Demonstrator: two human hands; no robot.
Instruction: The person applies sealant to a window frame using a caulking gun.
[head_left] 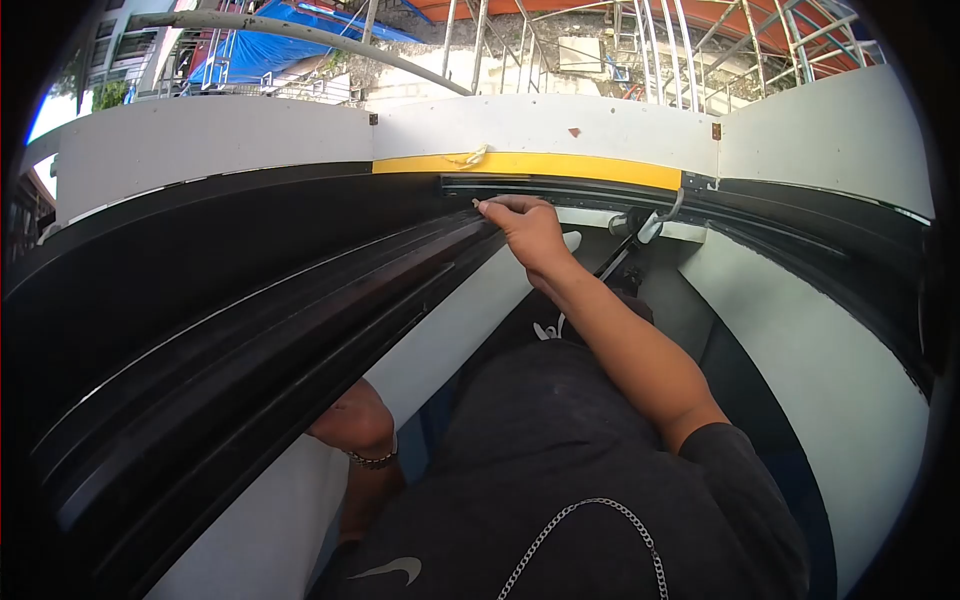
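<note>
My right hand (532, 232) is reached forward over the end of a long black ridged profile (300, 310). Its thumb and index finger are pinched together at the profile's far end, with a tiny pale bit (476, 203) at their tips, too small to name. Lower left, my left hand (358, 418), with a chain bracelet at the wrist, is against the near edge of that profile. Its fingers are hidden behind the black edge, so their grip does not show. The profile runs diagonally from the lower left toward the middle.
Ahead stands a low white panel (540, 125) with a yellow strip (560, 168) and a yellowish scrap (468, 157) on it. A curved metal hook (676, 205) is right of my hand. Beyond are scaffold poles (650, 50) and a blue tarp (270, 45). A white panel (800, 330) stands right.
</note>
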